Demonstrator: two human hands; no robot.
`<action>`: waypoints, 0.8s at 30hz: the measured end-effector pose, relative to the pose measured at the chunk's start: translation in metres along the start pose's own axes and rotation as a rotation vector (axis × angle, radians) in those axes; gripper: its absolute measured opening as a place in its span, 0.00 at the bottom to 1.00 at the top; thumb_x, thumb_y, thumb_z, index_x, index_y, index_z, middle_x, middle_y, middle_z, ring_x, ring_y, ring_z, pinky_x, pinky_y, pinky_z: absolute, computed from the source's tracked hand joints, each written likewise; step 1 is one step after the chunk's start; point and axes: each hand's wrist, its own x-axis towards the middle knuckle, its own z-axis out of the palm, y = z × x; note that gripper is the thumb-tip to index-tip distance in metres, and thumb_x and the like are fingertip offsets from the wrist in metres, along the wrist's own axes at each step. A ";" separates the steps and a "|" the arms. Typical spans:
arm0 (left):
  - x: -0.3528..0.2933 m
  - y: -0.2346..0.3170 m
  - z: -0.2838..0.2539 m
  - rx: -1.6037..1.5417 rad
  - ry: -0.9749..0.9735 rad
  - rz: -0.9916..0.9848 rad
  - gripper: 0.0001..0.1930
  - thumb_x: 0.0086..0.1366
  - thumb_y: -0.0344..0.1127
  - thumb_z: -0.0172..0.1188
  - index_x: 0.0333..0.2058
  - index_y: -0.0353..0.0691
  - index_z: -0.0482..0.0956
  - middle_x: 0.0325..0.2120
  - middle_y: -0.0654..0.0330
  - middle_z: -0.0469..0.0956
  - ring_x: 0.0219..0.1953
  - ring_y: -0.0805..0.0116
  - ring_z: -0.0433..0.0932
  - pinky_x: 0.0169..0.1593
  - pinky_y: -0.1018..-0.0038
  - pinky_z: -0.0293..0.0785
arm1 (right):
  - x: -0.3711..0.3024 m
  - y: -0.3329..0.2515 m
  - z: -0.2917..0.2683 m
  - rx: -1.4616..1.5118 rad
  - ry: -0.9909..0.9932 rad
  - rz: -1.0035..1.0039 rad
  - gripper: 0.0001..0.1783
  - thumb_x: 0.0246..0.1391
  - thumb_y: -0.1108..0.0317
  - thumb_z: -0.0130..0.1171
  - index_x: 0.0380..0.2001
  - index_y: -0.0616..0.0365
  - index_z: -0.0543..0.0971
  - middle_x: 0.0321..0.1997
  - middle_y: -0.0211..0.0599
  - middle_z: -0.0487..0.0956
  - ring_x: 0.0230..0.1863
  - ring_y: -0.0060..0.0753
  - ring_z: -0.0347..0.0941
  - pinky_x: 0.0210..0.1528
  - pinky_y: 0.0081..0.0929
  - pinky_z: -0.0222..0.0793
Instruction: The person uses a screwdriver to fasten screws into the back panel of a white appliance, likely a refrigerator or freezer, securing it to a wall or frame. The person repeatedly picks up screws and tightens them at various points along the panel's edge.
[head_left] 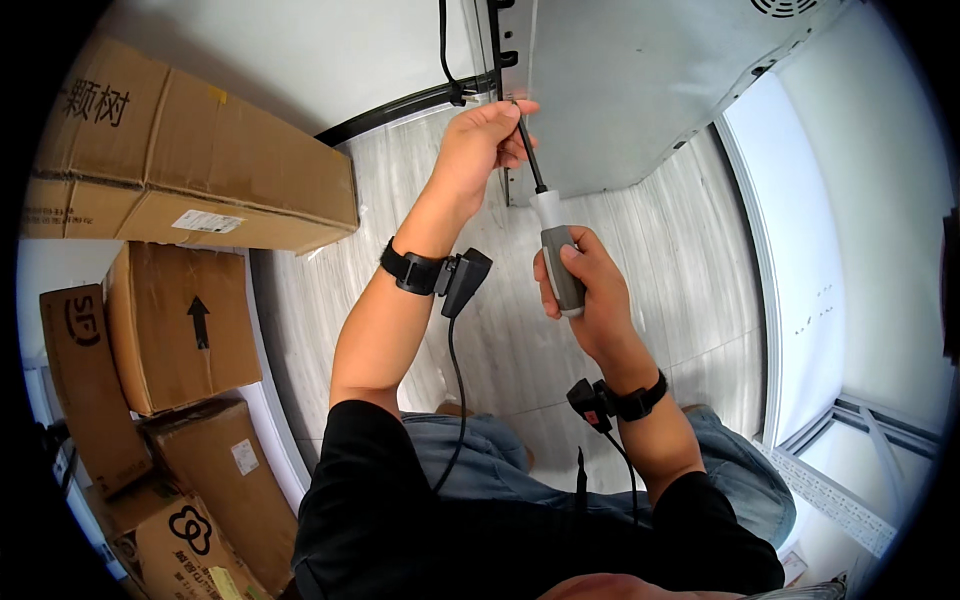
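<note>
My right hand (590, 290) is closed around the grey-and-white handle of a screwdriver (562, 265), whose dark shaft points up and away. My left hand (487, 138) reaches farther forward, thumb and fingers pinched about the far end of the shaft. Any small part at the tip is hidden by those fingers. Just beyond and to the right stands a large grey metal casing (630, 90), with a row of dark slots and fittings along its left edge. My left fingertips are beside the lower part of that edge, and I cannot tell whether they touch it.
Cardboard boxes (185, 320) are stacked at the left, a long one (250, 190) reaching toward the casing. A black cable with a plug (458, 95) hangs by the back wall. Wrist straps with small black devices (465, 280) trail cables. A metal frame (840, 500) stands at lower right.
</note>
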 end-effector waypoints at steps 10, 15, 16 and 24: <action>0.001 -0.001 -0.003 -0.003 0.017 0.001 0.16 0.70 0.40 0.45 0.44 0.38 0.78 0.23 0.67 0.76 0.24 0.80 0.69 0.34 0.80 0.67 | 0.003 -0.003 0.002 0.098 -0.033 0.014 0.13 0.61 0.63 0.43 0.42 0.60 0.65 0.29 0.38 0.74 0.18 0.23 0.66 0.20 0.22 0.60; -0.002 0.001 0.001 -0.001 0.037 -0.005 0.16 0.70 0.40 0.45 0.44 0.38 0.78 0.24 0.67 0.76 0.25 0.81 0.69 0.34 0.81 0.67 | 0.002 -0.003 0.000 0.267 -0.077 0.042 0.13 0.61 0.62 0.43 0.42 0.60 0.66 0.30 0.39 0.75 0.18 0.24 0.66 0.22 0.22 0.60; -0.002 0.001 0.001 -0.004 0.038 -0.003 0.15 0.70 0.40 0.45 0.44 0.38 0.78 0.24 0.67 0.76 0.25 0.81 0.69 0.34 0.81 0.67 | 0.002 -0.004 -0.001 0.313 -0.095 0.060 0.13 0.61 0.62 0.43 0.42 0.60 0.66 0.30 0.40 0.75 0.18 0.24 0.66 0.22 0.22 0.60; -0.005 0.006 0.004 0.080 0.039 0.007 0.12 0.65 0.40 0.56 0.41 0.38 0.79 0.23 0.69 0.75 0.24 0.82 0.69 0.30 0.83 0.68 | 0.006 0.002 0.005 0.033 0.055 0.018 0.16 0.56 0.68 0.55 0.45 0.61 0.65 0.35 0.36 0.72 0.27 0.24 0.70 0.29 0.23 0.69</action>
